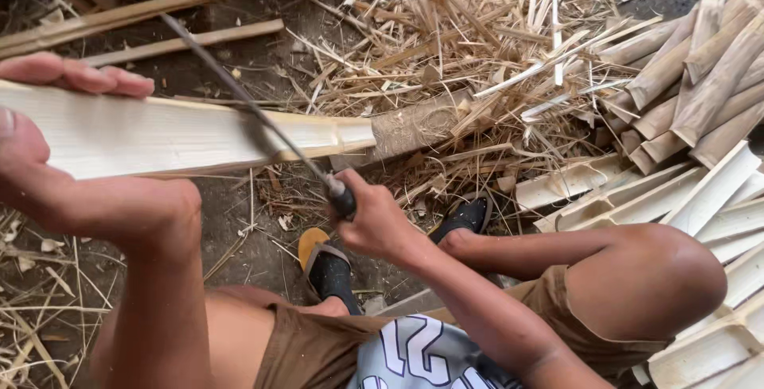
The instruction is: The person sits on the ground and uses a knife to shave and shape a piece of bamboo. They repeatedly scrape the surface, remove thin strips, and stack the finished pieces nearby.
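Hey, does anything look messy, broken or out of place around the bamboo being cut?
Nothing looks broken. Loose bamboo shavings litter the ground beyond the split bamboo piece, while cut slats lie stacked on the right.

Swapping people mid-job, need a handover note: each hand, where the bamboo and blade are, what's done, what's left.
Left hand: grips the near end of the split bamboo slat, held level, far end on the wooden block.
Right hand: closed on the handle of the long knife, blade laid across the slat's pale inner face.
Done: cut slats stacked at right, bundle of darker pieces behind them, shavings heaped past the block.
Left: this slat is in hand, blade about mid-length; whether the blade has entered it cannot be told.
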